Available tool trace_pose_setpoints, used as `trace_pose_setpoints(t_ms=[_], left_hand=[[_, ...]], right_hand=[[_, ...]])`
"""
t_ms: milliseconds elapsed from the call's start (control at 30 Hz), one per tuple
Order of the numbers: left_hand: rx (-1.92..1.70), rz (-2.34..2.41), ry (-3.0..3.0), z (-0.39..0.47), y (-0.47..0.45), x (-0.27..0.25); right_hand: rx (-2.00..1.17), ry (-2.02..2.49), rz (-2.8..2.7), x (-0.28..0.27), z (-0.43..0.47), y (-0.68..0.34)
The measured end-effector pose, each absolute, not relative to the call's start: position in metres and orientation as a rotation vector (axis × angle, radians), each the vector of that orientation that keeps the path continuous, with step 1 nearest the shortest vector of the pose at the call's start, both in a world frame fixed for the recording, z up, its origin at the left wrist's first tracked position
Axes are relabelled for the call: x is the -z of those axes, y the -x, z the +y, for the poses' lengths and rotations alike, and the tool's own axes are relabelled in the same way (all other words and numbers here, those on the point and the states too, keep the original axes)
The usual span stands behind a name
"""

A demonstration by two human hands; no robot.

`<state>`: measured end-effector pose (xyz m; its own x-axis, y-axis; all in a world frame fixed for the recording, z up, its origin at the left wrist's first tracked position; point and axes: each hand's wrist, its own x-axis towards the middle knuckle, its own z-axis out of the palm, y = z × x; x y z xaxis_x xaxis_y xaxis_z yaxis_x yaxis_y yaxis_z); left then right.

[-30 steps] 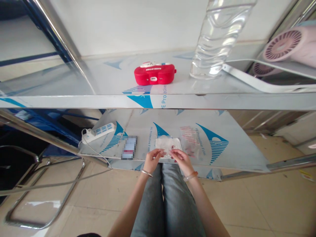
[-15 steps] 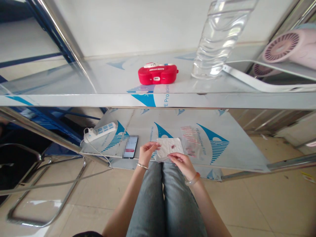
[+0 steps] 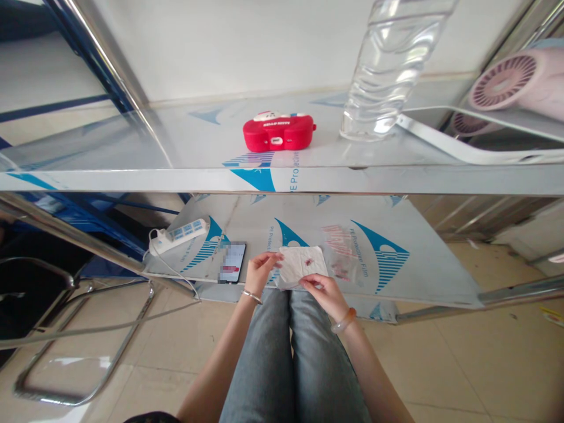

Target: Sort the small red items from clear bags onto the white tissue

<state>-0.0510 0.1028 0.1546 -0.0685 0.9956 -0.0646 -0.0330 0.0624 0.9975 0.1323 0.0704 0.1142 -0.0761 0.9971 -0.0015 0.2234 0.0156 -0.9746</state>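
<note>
Silver-banded, my left hand (image 3: 263,270) is holding its fingers slightly parted at the white tissue (image 3: 296,270) lying on the lower shelf (image 3: 429,267); my right hand (image 3: 325,292) is resting at its near edge, thumb and finger nearly meeting, whether pinching I cannot tell.

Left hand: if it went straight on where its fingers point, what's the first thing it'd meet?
The white sheet, at its left edge. The left hand points rightward across it; fingertips may already be touching or just above, depth is unclear.
</note>
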Motion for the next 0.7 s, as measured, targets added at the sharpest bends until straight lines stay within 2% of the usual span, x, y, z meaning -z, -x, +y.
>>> trace_pose_setpoints(t_ms=[300,533,700], left_hand=[[-0.978,1.179,-1.353,0.098,0.049,-0.132],[-1.010,1.204,-1.527,0.094,0.047,-0.137],[-0.981,1.136,-1.438,0.097,0.051,-0.138]], right_hand=[[-1.089,1.327,-1.208,-0.114,0.078,-0.131],[-1.058,1.351,-1.188,-0.106,0.076,-0.129],[-1.099,1.313,-1.219,-0.113,0.073,-0.128]])
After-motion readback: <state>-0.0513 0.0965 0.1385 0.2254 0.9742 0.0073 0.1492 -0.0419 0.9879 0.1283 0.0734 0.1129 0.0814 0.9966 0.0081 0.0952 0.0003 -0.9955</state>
